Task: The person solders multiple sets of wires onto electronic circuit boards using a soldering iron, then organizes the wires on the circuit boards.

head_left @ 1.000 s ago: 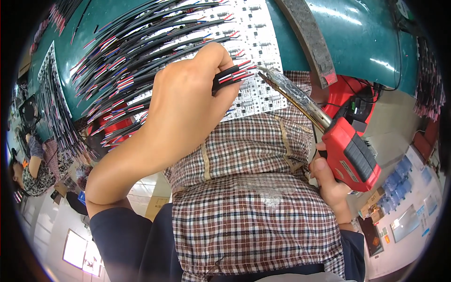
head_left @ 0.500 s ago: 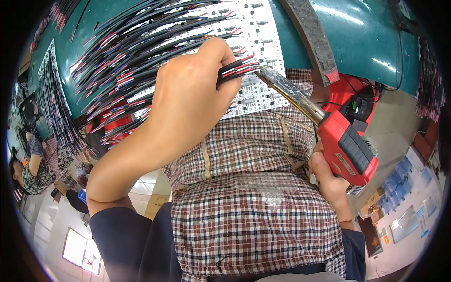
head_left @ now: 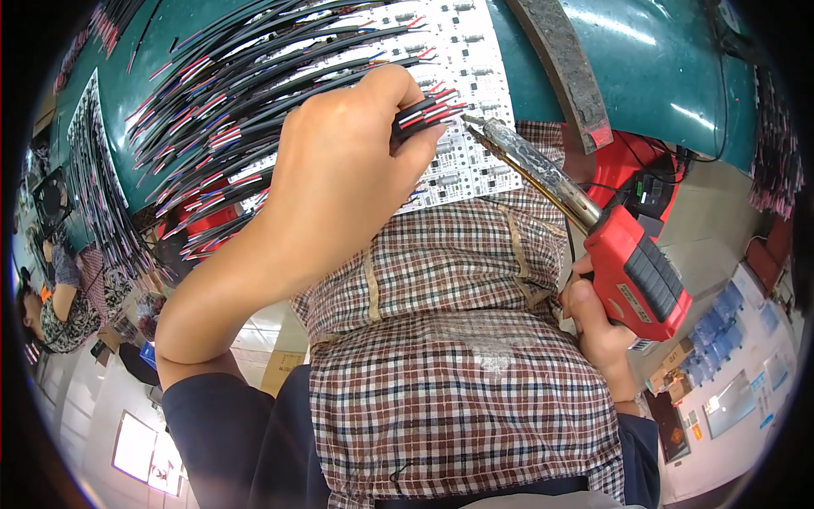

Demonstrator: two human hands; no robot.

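Note:
My left hand (head_left: 339, 161) is closed round a few black-sheathed cables (head_left: 417, 116), whose red and black wire ends point right over a white circuit board panel (head_left: 471, 68). A red soldering gun (head_left: 634, 271) is gripped in my right hand (head_left: 602, 332). Its tip and thin brass feed tube lie just right of the wire ends, with a small gap showing. More black cables (head_left: 246, 93) lie across the panel's left part, fanned out to the left with red, white and blue ends. My left fingertips are partly hidden behind the hand.
A dark metal bar (head_left: 564, 72) lies on the green table (head_left: 644, 85) right of the panel. Beyond the gun is a red stand (head_left: 623, 170) with black cords. Another panel with cables (head_left: 102, 170) hangs at the left edge, and a person (head_left: 64, 297) sits beyond it.
The soldering gun has shifted slightly right, its tip drawing away from the wire ends. My left hand has barely moved; the held cables have tilted a little upward.

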